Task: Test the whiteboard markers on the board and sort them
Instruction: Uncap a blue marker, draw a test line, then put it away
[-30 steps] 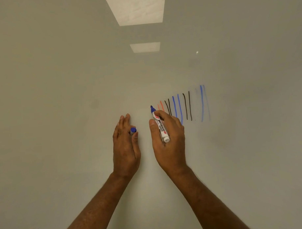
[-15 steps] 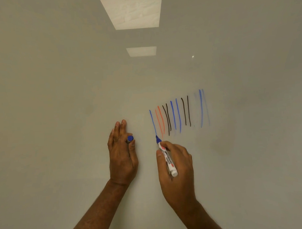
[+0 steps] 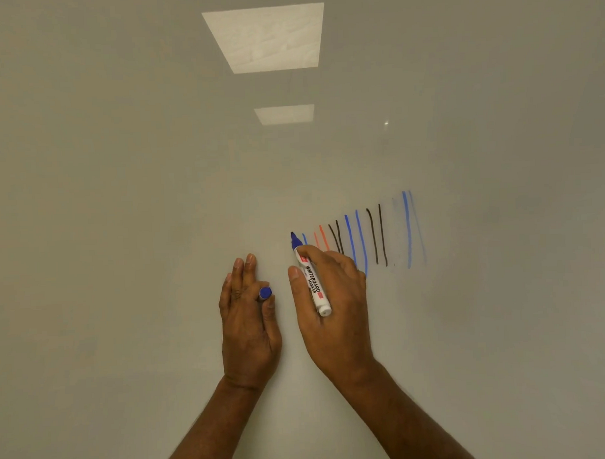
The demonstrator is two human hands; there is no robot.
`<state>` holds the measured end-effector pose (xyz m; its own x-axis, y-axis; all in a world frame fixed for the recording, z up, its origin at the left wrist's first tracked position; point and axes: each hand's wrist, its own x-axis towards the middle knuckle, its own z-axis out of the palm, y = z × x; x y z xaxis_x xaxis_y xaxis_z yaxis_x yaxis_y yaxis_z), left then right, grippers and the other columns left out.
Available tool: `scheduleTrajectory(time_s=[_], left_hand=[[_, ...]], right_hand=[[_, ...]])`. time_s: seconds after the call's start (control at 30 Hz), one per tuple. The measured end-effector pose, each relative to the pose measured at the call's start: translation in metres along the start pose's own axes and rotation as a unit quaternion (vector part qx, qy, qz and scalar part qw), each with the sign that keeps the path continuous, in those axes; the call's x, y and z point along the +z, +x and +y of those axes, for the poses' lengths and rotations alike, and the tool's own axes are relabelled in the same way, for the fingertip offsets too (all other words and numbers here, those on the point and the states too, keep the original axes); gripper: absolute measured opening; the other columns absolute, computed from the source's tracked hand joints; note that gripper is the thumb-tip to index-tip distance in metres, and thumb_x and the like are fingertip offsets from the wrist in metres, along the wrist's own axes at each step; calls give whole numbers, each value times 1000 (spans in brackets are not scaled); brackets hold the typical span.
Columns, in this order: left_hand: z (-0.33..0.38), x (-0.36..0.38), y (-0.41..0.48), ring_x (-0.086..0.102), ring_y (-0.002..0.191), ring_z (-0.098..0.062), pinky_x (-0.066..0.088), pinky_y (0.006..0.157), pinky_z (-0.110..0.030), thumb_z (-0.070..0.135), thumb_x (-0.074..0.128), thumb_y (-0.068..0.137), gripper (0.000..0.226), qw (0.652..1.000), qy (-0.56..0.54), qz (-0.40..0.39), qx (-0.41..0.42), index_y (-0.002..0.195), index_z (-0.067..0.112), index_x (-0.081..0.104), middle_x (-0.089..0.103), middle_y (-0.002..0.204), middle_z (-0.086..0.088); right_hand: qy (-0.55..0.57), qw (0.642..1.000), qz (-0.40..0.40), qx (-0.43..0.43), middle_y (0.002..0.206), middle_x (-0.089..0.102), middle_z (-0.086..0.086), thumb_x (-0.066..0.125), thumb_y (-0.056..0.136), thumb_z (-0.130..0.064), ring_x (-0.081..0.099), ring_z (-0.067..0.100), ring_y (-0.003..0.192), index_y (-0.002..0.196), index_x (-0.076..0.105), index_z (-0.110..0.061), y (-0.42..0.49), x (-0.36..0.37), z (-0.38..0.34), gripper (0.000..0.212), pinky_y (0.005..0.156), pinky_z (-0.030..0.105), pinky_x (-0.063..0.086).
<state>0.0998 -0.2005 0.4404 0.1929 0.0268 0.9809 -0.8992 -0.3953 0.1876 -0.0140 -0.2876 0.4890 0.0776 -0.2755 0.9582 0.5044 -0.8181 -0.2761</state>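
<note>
A whiteboard (image 3: 121, 201) fills the head view. My right hand (image 3: 334, 310) grips a white marker (image 3: 311, 280) with a blue tip; the tip touches the board just left of a short blue stroke (image 3: 304, 239). To the right runs a row of test strokes (image 3: 373, 237) in orange, black and blue, the lower ends of some hidden behind my right hand. My left hand (image 3: 247, 320) rests on the board beside it and pinches the marker's blue cap (image 3: 265, 293) between thumb and fingers.
Two pale rectangles of reflected ceiling light (image 3: 267, 38) show on the upper board. A small bright glint (image 3: 386, 123) sits at the upper right. No tray, no other markers and no board edge are in view.
My right hand drew a blue stroke downward left of the orange ones, then rose again; the tip now rests at the top, left of that new stroke. My left hand kept the cap.
</note>
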Motion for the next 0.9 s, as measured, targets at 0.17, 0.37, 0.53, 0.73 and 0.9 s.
scheduleTrajectory(time_s=[0.17,0.37,0.53,0.73,0.9], left_hand=[[1,-1,1,16,156,-12,11,127,-29,35,28,110,56,1000,5,1,16,154,1,30,31,161,-6],[2,-3,0,18,156,-12,13,127,-29,38,28,110,58,1000,-9,0,1,153,0,34,31,162,-3],[21,-17,-1,20,155,-13,15,126,-25,47,28,109,62,997,-56,-25,-53,156,7,34,30,164,-1],[81,-53,-1,60,126,-11,47,105,-18,30,43,107,32,947,-235,55,-210,131,16,59,67,131,4],[104,-74,6,75,99,-28,59,90,-35,26,41,108,26,809,-430,38,-400,129,20,56,77,107,-8]], right_hand=[[-26,1000,-6,5,105,68,2,45,97,-51,63,15,97,123,57,-24,-30,-9,9,40,80,45,59],[-43,996,-19,73,101,63,3,31,95,-68,64,24,86,118,51,-19,-78,-18,24,58,64,50,57],[104,957,-61,262,117,62,9,36,55,-101,55,20,103,119,61,0,-74,-40,1,122,102,51,46],[133,950,-93,267,111,69,-8,47,61,-93,69,13,95,116,61,-26,-75,-53,-16,88,91,35,57],[204,934,-127,263,111,70,-15,58,70,-81,68,8,103,118,65,-24,-74,-70,-37,75,88,24,56]])
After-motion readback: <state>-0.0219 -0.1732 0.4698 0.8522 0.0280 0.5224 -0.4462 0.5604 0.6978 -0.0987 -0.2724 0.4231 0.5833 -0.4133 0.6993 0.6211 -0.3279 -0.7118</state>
